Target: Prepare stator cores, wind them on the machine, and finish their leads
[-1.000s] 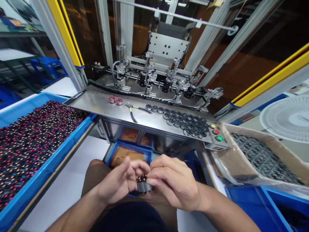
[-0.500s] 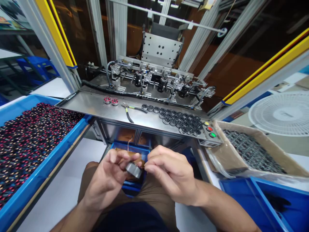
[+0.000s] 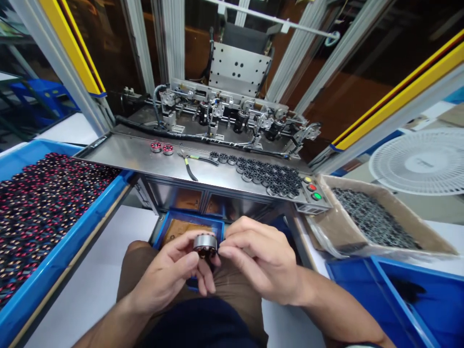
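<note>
My left hand [image 3: 174, 266] is closed around a motor stator [image 3: 205, 242], a short ring with a bright steel rim and dark, copper-tinted windings underneath. Thumb and fingers grip its left side and lower edge. Just to its right, my right hand [image 3: 259, 258] is pinched, thumb against forefinger, with the fingertips close to the stator's right edge. Whatever lies in that pinch is too small to make out. Both hands are above my lap, in front of a blue bin [image 3: 221, 227] under the bench.
On the steel bench [image 3: 119, 152] lie two red-wound stators [image 3: 162, 148], cutting pliers [image 3: 188, 166] and rows of dark stators [image 3: 270, 176]. Behind stands a winding machine [image 3: 232, 116]. A blue tray [image 3: 125, 186] of stators is left; a carton [image 3: 431, 249], control buttons [image 3: 312, 187] and fan [image 3: 416, 162] are right.
The stator has been turned in my left hand and raised slightly, so its rim and underside windings now show. My right hand keeps its pinch beside it. The view has shifted a little.
</note>
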The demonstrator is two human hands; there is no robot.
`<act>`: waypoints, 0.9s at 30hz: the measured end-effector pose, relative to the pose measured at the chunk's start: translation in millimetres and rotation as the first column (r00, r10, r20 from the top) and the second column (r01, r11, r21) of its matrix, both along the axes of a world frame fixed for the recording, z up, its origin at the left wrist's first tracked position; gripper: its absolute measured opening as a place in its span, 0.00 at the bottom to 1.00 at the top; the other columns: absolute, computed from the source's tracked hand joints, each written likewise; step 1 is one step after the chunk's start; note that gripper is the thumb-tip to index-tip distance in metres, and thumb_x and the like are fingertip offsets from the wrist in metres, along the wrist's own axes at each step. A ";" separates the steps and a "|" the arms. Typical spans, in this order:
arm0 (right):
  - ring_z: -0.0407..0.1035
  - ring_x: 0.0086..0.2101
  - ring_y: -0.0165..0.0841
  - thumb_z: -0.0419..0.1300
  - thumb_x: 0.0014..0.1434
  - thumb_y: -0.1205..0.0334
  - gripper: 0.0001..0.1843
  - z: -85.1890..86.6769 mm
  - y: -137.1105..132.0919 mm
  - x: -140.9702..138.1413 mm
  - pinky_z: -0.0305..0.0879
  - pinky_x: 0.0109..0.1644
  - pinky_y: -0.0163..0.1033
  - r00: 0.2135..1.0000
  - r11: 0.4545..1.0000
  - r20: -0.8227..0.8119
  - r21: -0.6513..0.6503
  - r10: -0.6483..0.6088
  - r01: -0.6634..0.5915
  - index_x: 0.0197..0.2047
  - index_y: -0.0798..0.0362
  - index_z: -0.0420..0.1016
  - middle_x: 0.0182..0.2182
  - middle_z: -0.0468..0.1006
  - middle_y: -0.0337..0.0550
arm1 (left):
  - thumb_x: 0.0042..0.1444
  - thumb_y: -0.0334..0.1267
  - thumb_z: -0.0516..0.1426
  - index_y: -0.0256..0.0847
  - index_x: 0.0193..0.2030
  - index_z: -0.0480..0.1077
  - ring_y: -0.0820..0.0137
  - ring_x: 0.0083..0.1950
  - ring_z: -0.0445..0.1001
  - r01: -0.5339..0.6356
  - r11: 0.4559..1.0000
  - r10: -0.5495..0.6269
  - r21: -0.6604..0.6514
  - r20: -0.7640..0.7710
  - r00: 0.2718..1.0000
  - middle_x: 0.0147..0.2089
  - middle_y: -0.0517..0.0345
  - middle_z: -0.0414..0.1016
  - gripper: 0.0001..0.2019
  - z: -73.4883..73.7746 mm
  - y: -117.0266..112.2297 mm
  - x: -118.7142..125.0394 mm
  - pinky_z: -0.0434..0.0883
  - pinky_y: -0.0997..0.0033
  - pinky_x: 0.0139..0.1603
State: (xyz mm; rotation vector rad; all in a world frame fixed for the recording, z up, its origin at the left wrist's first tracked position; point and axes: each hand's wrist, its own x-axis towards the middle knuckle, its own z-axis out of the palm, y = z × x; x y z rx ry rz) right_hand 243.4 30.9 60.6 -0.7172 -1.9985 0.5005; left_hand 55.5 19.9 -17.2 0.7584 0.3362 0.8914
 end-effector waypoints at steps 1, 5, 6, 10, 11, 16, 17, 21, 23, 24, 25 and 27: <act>0.70 0.28 0.29 0.60 0.58 0.75 0.04 -1.8 -0.8 -0.5 0.69 0.33 0.33 0.999 0.999 -0.019 -0.004 -0.036 0.036 0.33 0.64 0.77 0.26 0.77 0.49 | 0.60 0.37 0.59 0.45 0.54 0.70 0.69 0.35 0.81 -0.095 0.995 0.096 0.034 -0.005 0.995 0.42 0.54 0.80 0.15 0.8 -1.1 -0.1 0.76 0.76 0.32; 0.70 0.28 0.28 0.60 0.58 0.75 0.06 -9.2 -2.4 -4.5 0.68 0.32 0.33 0.990 0.992 -0.093 -0.076 -0.109 0.102 0.30 0.62 0.76 0.25 0.76 0.48 | 0.52 0.27 0.64 0.51 0.47 0.70 0.67 0.47 0.80 -0.357 0.918 0.361 0.173 0.009 0.932 0.54 0.60 0.75 0.18 0.7 -4.6 1.9 0.77 0.71 0.44; 0.70 0.28 0.28 0.60 0.58 0.75 0.06 -10.5 -2.2 -5.7 0.68 0.32 0.33 0.988 0.991 -0.116 -0.097 -0.103 0.092 0.29 0.62 0.75 0.24 0.76 0.47 | 0.50 0.26 0.65 0.51 0.46 0.69 0.68 0.49 0.79 -0.390 0.899 0.396 0.200 0.013 0.918 0.53 0.61 0.75 0.20 0.2 -5.0 2.8 0.77 0.71 0.47; 0.70 0.27 0.29 0.60 0.59 0.74 0.07 -12.4 0.3 -8.9 0.69 0.32 0.34 0.980 0.994 -0.196 -0.106 -0.040 0.019 0.29 0.63 0.76 0.24 0.75 0.48 | 0.48 0.29 0.67 0.48 0.49 0.72 0.67 0.56 0.76 -0.401 0.866 0.431 0.299 -0.036 0.902 0.51 0.59 0.77 0.21 -3.1 -4.9 5.1 0.72 0.73 0.56; 0.70 0.28 0.29 0.60 0.59 0.74 0.06 -12.3 0.8 -9.3 0.69 0.32 0.34 0.979 0.995 -0.203 -0.099 -0.030 0.010 0.30 0.63 0.76 0.24 0.75 0.49 | 0.49 0.31 0.67 0.47 0.49 0.73 0.67 0.56 0.75 -0.390 0.864 0.426 0.319 -0.051 0.903 0.52 0.58 0.77 0.20 -4.1 -4.5 5.2 0.71 0.74 0.56; 0.69 0.27 0.28 0.60 0.58 0.74 0.07 -13.6 -4.0 -13.0 0.67 0.32 0.33 0.970 0.992 -0.229 -0.110 -0.077 0.053 0.29 0.63 0.77 0.25 0.75 0.48 | 0.52 0.30 0.66 0.46 0.46 0.76 0.70 0.53 0.76 -0.398 0.821 0.477 0.409 -0.108 0.872 0.49 0.56 0.78 0.14 -7.4 -0.8 3.3 0.72 0.76 0.54; 0.69 0.28 0.28 0.61 0.58 0.74 0.07 -14.6 -6.9 -14.8 0.67 0.32 0.33 0.961 0.986 -0.249 -0.143 -0.119 0.085 0.29 0.62 0.77 0.25 0.75 0.47 | 0.51 0.29 0.66 0.46 0.45 0.76 0.70 0.53 0.76 -0.414 0.803 0.502 0.429 -0.113 0.857 0.49 0.56 0.78 0.14 -7.6 0.4 2.6 0.73 0.75 0.53; 0.68 0.26 0.27 0.63 0.58 0.68 0.09 -22.8 -21.1 -25.3 0.65 0.30 0.32 0.903 0.882 -0.351 -0.467 -0.248 0.061 0.26 0.59 0.77 0.24 0.74 0.42 | 0.49 0.30 0.67 0.47 0.43 0.76 0.63 0.55 0.75 -0.450 0.777 0.544 0.439 -0.110 0.832 0.54 0.55 0.75 0.14 -8.8 6.7 -1.9 0.75 0.68 0.52; 0.68 0.24 0.26 0.64 0.58 0.63 0.11 -30.0 -26.3 -30.8 0.65 0.28 0.32 0.874 0.743 -0.425 -0.658 -0.237 -0.119 0.25 0.58 0.76 0.23 0.74 0.41 | 0.49 0.31 0.67 0.47 0.42 0.76 0.60 0.56 0.75 -0.433 0.800 0.516 0.416 -0.108 0.850 0.56 0.54 0.73 0.13 -10.2 9.1 -4.9 0.77 0.66 0.50; 0.68 0.23 0.26 0.65 0.57 0.61 0.12 -34.2 -27.8 -33.2 0.65 0.28 0.32 0.854 0.658 -0.466 -0.722 -0.232 -0.215 0.25 0.58 0.76 0.23 0.75 0.41 | 0.49 0.31 0.67 0.47 0.42 0.76 0.60 0.54 0.76 -0.419 0.812 0.498 0.406 -0.106 0.861 0.56 0.54 0.73 0.13 -10.9 9.8 -6.3 0.77 0.65 0.48; 0.68 0.22 0.25 0.65 0.57 0.59 0.13 -38.8 -28.6 -35.2 0.65 0.28 0.31 0.831 0.579 -0.505 -0.759 -0.234 -0.299 0.25 0.58 0.75 0.22 0.75 0.41 | 0.50 0.30 0.66 0.47 0.42 0.76 0.60 0.52 0.78 -0.405 0.822 0.480 0.399 -0.105 0.871 0.57 0.53 0.73 0.13 -11.6 10.2 -7.7 0.78 0.66 0.46; 0.68 0.21 0.25 0.67 0.55 0.56 0.14 -47.5 -28.5 -37.8 0.65 0.28 0.31 0.790 0.468 -0.561 -0.783 -0.245 -0.411 0.25 0.58 0.74 0.21 0.76 0.41 | 0.51 0.30 0.65 0.48 0.43 0.75 0.61 0.49 0.79 -0.382 0.837 0.451 0.392 -0.098 0.887 0.57 0.54 0.73 0.13 -12.6 10.3 -9.8 0.79 0.66 0.44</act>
